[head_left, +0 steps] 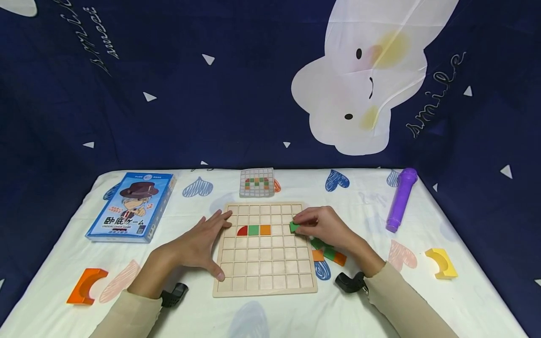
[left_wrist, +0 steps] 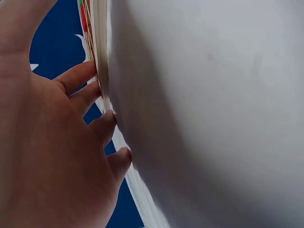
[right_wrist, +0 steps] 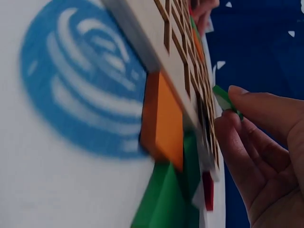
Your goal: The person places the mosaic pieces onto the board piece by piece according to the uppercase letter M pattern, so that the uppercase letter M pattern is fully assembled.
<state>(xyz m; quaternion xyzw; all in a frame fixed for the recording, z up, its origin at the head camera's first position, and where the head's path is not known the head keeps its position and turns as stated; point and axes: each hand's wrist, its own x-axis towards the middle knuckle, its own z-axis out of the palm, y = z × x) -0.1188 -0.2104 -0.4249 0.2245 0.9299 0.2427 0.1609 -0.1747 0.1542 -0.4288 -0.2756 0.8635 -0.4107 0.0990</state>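
A: Hands first. How are they placed against the wooden grid board [head_left: 265, 249]?

B: The left hand [head_left: 202, 246] is laid flat against the board's left edge, fingers [left_wrist: 80, 76] straight and spread; nothing is held by it. A green tile [head_left: 294, 226] is pinched between thumb and fingertips of the right hand [head_left: 327, 228], just above the board's right side, in the third row.

A: What is seen in that row?

B: A red quarter-round, a green square and an orange square are seated there. Loose tiles [head_left: 328, 254] are piled just beside the board's right edge.

Home play table [head_left: 367, 300], cartoon bedsheet backdrop [head_left: 236, 94]
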